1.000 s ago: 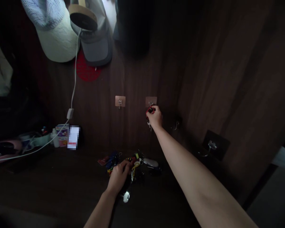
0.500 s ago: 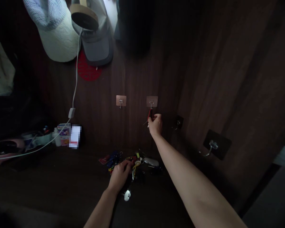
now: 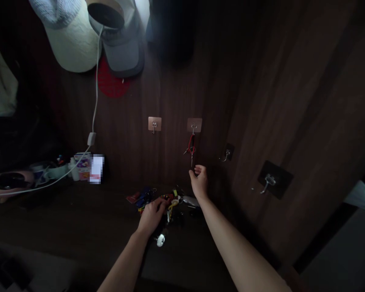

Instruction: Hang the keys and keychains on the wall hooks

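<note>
The empty right hand [image 3: 198,181], fingers parted, is below hanging red-corded metal keys [image 3: 192,150]; the left hand [image 3: 152,213], grip unclear, touches the multicoloured keychain pile [image 3: 172,203].

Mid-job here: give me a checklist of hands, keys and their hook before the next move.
1. Red-looped keys hang from the right copper-coloured adhesive hook: ok.
2. Right hand off those keys: ok, just below them.
3. Left hand at the keychain pile: ok, fingertips over it.
4. Left-hand grip: cannot tell, fingertips hard to make out.
5. Pile spread apart: not ok, pieces bunched together.
</note>
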Available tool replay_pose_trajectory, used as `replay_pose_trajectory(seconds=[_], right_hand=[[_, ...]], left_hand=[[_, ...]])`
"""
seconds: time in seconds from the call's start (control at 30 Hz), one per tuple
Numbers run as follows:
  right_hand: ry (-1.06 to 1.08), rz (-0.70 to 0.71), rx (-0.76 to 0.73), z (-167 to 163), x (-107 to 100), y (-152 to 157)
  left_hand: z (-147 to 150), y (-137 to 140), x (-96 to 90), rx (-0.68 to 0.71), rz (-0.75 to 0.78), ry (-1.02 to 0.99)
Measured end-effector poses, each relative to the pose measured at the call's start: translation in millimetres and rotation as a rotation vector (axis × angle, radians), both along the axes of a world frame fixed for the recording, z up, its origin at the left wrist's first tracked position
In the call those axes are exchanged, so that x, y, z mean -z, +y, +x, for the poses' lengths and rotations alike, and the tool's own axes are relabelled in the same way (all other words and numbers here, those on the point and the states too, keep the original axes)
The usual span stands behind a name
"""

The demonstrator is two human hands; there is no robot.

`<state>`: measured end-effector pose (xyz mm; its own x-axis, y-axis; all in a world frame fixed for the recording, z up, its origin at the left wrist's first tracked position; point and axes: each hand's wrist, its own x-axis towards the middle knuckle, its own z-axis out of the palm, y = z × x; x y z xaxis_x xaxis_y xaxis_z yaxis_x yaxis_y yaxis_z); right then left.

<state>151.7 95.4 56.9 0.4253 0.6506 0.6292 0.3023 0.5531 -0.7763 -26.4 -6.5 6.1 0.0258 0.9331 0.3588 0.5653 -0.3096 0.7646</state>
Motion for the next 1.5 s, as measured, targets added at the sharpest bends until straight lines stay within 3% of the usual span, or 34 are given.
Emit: replay_pose_trajectory(seconds=[0.33,0.53,0.83,0.97,1.23,1.37,1.5], right_hand=[[-0.091,-0.109,-0.181,4,46,-34],[-0.287,-0.123,-0.138,1,66,-50],[-0.676,-0.125,-0.152,-1,68,-65],[-0.792,-0.141,-0.193,-4,68,-69],[-0.857,-0.179,-0.176,-9,69,-71],[-0.811,-0.138,-0.209,-9,67,-71],[-0.646,-0.054,-0.337,-12,63,-72]], left_hand=[[-1,2,1.5,-0.054,-0.004,-0.025],[-5,6,7.9,-0.193,0.036,-0.068],[-9,8,10.0,-0.308,0.045,-0.023],[-8,8,10.9,-0.26,0.079,-0.045],[-3,4,8.2,-0.037,0.144,0.012],[-1,2,7.2,0.028,0.171,0.074],[1,1,5.5,0.068,0.192,0.125]])
